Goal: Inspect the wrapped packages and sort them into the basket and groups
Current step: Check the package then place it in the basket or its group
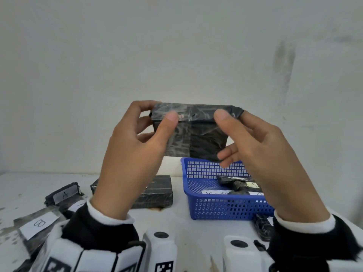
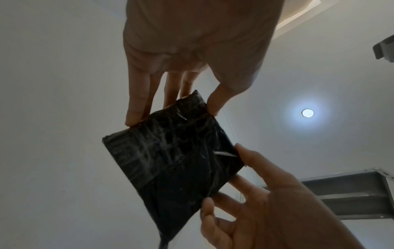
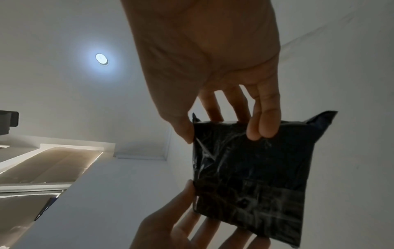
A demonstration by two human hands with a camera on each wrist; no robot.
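A black plastic-wrapped package (image 1: 196,134) with clear tape is held upright in the air above the table. My left hand (image 1: 163,111) pinches its upper left corner, thumb in front and fingers behind. My right hand (image 1: 232,114) pinches the upper right corner the same way. The left wrist view shows the package (image 2: 170,160) from below between my left hand (image 2: 172,112) and my right hand (image 2: 255,202). The right wrist view shows the package (image 3: 255,176) held by my right hand (image 3: 224,133), with my left hand (image 3: 181,219) at its other edge. No label shows on the visible faces.
A blue mesh basket (image 1: 225,207) on the table's right holds labelled black packages (image 1: 237,185). A flat black package (image 1: 157,191) lies mid-table under my left hand. Packages labelled A (image 1: 62,194) and B (image 1: 39,222) lie left. A small black package (image 1: 263,226) sits by the basket's front.
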